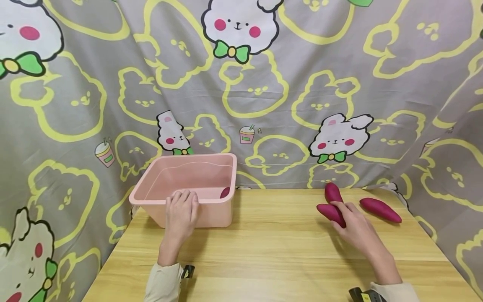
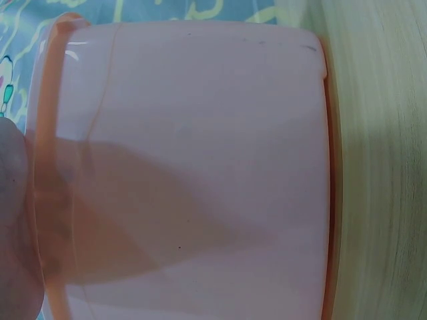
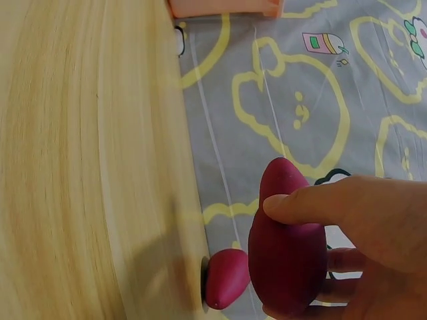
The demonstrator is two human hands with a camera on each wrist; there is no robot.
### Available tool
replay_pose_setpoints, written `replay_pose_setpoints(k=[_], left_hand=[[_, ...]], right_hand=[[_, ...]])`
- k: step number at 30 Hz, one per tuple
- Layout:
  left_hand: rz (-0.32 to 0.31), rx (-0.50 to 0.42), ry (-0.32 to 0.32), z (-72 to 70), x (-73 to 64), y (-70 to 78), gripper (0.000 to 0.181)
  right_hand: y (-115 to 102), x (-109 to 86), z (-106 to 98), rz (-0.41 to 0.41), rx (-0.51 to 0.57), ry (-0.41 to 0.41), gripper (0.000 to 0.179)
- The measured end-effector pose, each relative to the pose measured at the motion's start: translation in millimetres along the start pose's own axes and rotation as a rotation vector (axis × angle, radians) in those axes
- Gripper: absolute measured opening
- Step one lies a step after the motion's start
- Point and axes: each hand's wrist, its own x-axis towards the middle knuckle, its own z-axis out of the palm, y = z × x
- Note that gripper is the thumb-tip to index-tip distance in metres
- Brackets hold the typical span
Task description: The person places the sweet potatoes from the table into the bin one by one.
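Observation:
My left hand (image 1: 182,213) grips the near rim of a pink plastic bin (image 1: 213,214), its fingers hooked over the edge. Inside the bin, at the right end, part of a purple sweet potato (image 1: 224,192) shows. On the right, my right hand (image 1: 356,228) holds another sweet potato (image 1: 331,214) between thumb and fingers; in the right wrist view the thumb lies across this held sweet potato (image 3: 287,267). Just behind it is a further sweet potato (image 1: 333,193), partly covered in the head view. One more sweet potato (image 1: 380,209) lies to the right of the hand.
Everything stands on a light wooden table (image 1: 271,251). A grey cloth (image 1: 279,105) with yellow outlines and white rabbit faces hangs behind the table and along both sides. The bin stands at the table's back left.

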Motion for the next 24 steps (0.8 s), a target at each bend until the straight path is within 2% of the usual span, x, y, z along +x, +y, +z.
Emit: replay_pose_setpoints(k=[8, 18, 24], left_hand=[[-0.002, 0.005, -0.013, -0.7, 0.1, 0.1, 0.035], [-0.005, 0.007, -0.021, -0.3, 0.7, 0.2, 0.035], [-0.002, 0.008, -0.008, -0.8, 0.6, 0.6, 0.035]], right_hand=[[-9, 7.0, 2, 0.002, 0.006, -0.012, 0.06], [-21, 17.3, 7, -0.075, -0.008, -0.001, 0.059], [-30, 24.9, 8, -0.077, 0.0, -0.008, 0.059]])
